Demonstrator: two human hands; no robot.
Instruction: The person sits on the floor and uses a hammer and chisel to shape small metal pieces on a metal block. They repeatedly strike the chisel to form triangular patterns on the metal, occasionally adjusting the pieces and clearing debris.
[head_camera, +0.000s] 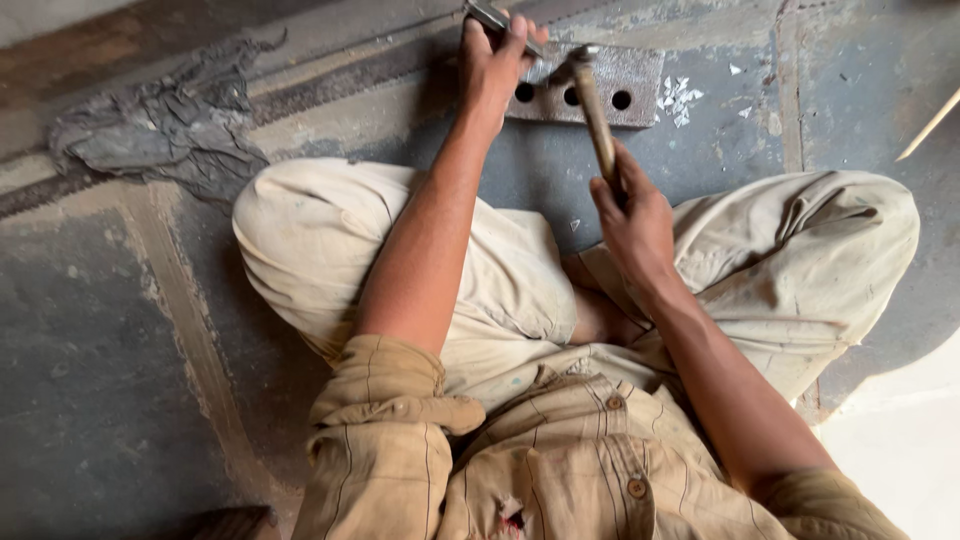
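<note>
I sit cross-legged on the floor. My left hand (492, 62) grips a thin metal chisel-like tool (490, 16), held against the left end of a grey metal plate (640, 75) with three round holes. My right hand (632, 212) is closed around the wooden handle of a hammer (592, 100). The hammer's head is over the plate, close to the fingers of my left hand. Small white chips (678, 98) lie on the plate's right part.
A crumpled grey cloth (165, 125) lies on the floor at the left. The floor is worn grey concrete with pale bands. A thin stick (928, 126) shows at the right edge. My knees spread wide to both sides.
</note>
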